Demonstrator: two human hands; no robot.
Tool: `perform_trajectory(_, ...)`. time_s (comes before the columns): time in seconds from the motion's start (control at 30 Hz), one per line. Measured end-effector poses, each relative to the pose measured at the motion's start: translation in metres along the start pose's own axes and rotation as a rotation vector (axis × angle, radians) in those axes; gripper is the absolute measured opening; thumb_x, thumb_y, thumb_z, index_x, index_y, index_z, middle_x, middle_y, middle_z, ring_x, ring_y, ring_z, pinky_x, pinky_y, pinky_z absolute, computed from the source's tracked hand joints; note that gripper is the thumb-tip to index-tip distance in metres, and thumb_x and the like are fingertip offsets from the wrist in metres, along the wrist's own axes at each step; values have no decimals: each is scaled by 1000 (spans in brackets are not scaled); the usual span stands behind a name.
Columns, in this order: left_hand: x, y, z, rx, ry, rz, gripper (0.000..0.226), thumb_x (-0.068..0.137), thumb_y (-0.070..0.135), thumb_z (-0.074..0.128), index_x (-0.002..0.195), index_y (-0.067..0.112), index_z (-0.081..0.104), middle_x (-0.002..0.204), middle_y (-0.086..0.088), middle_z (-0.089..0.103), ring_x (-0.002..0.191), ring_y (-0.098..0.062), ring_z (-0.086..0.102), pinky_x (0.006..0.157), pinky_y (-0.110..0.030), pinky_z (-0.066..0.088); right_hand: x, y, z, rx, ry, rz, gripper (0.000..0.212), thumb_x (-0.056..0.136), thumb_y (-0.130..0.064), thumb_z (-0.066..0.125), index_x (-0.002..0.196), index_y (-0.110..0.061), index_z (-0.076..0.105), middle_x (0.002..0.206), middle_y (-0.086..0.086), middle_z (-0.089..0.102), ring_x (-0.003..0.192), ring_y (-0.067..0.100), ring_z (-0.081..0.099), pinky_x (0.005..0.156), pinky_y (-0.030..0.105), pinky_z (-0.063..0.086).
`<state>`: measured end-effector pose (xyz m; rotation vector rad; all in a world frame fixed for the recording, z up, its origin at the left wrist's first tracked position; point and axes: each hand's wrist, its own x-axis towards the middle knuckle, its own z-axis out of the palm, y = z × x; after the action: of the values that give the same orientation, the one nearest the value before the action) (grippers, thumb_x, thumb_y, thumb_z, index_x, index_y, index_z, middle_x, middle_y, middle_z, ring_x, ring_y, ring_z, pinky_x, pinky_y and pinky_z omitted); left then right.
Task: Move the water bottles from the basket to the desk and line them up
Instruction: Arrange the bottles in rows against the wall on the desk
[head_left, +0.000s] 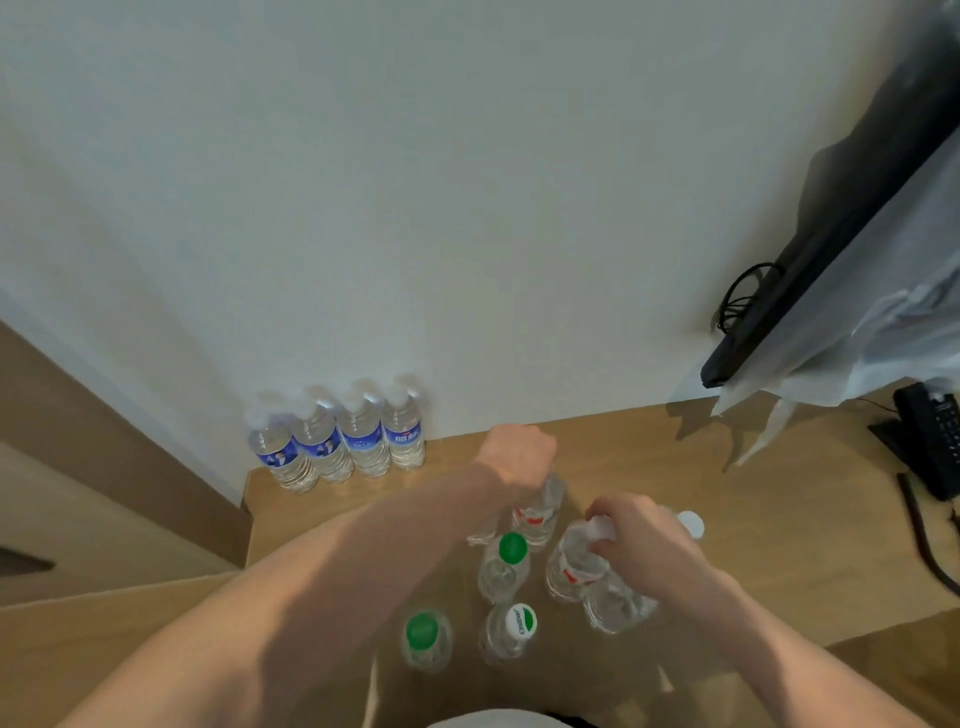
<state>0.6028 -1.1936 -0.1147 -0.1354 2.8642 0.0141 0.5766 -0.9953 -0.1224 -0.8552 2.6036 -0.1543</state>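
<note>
Four clear plastic water bottles with blue labels (337, 441) and pale caps stand upright in a tidy row on the wooden table (779, 519), at its far left corner, right against the white wall (467, 182). They touch or nearly touch one another.

Nearer the viewer, more clear bottles sit bunched together lower down, seen mostly from above. The container around them is hard to make out. Two have green caps: one (511, 548) near the middle of the bunch and one (423, 631) nearest on the left. Beside the latter, a bottle with a white cap bearing green lettering (519, 621) stands upright. A white cap (691, 522) of another bottle shows at the far right of the bunch.

The left hand (522, 454) reaches forward, fingers curled down over the top of a red-labelled bottle (537, 512), gripping it by the neck; its cap is hidden under the hand. The right hand (639, 540) grips the neck of a second red-labelled bottle (574, 566), thumb and fingers wrapped just below its white cap, with the bottle tilted.

At the right, a black flat screen (831, 234) draped in thin translucent plastic sheeting (893, 312) hangs on the wall. Below it, a black telephone (930, 441) rests on the table's right edge.
</note>
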Motion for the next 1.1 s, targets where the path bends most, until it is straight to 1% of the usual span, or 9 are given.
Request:
perform_trajectory(0.07,2,-17,-2,-45,29,-73,25,96,20,64,119,11,65,114,-10,68,101,-32,70,76,-40,53,13,1,-9,43,-4,-19,22,93,-36,78,114,-31,72,109,-9,73,94,13,69,86,35,60)
perform_trajectory(0.17,7,-43,-12,-94,87,-186,31,101,31,59,126,12,59,121,-10,64,110,-34,67,79,-40,48,41,-2,-27,73,-4,-43,29,93,-44,78,117,-29,72,113,-10,72,99,12,69,89,32,59)
perform_trajectory(0.27,15,-64,-23,-83,114,-270,32,103,34,59,128,12,58,124,-9,63,115,-33,67,83,-40,49,69,-11,-45,73,-2,-67,28,93,-40,79,117,-29,74,112,-8,74,98,14,71,87,31,60)
perform_trajectory(0.33,18,-80,-27,-70,115,-300,32,103,33,59,126,11,59,124,-10,64,114,-34,67,83,-39,49,86,-20,-55,36,20,-97,28,94,-36,76,121,-29,74,117,-6,72,106,18,70,87,30,54)
perform_trajectory(0.43,18,-104,-28,-58,112,-350,33,102,33,58,125,10,59,125,-12,66,113,-34,67,83,-39,50,115,-35,-61,-23,38,-144,32,96,-36,73,126,-25,71,122,0,69,114,22,66,95,35,51)
perform_trajectory(0.53,19,-121,-26,-34,103,-395,37,106,38,51,128,9,60,125,-12,66,114,-34,66,84,-39,49,148,-53,-62,5,12,-160,28,96,-36,72,122,-26,72,118,3,66,113,28,66,92,37,52)
perform_trajectory(0.7,23,-136,-15,-44,47,-442,34,106,36,51,126,11,61,124,-11,66,113,-32,67,80,-37,48,190,-79,-55,80,1,-212,31,96,-35,71,125,-25,70,115,4,63,110,28,63,91,36,50)
perform_trajectory(0.9,27,-143,-3,-106,77,-427,31,106,35,54,121,10,62,117,-11,67,105,-34,68,72,-35,41,221,-103,-36,73,17,-270,36,97,-33,72,132,-26,67,138,1,61,130,24,57,107,34,45)
perform_trajectory(1.1,23,-145,2,-110,102,-432,32,105,38,56,120,10,62,115,-12,67,103,-36,69,72,-36,43,221,-112,-23,51,43,-292,39,100,-30,70,138,-22,64,141,4,60,132,25,57,110,34,43)
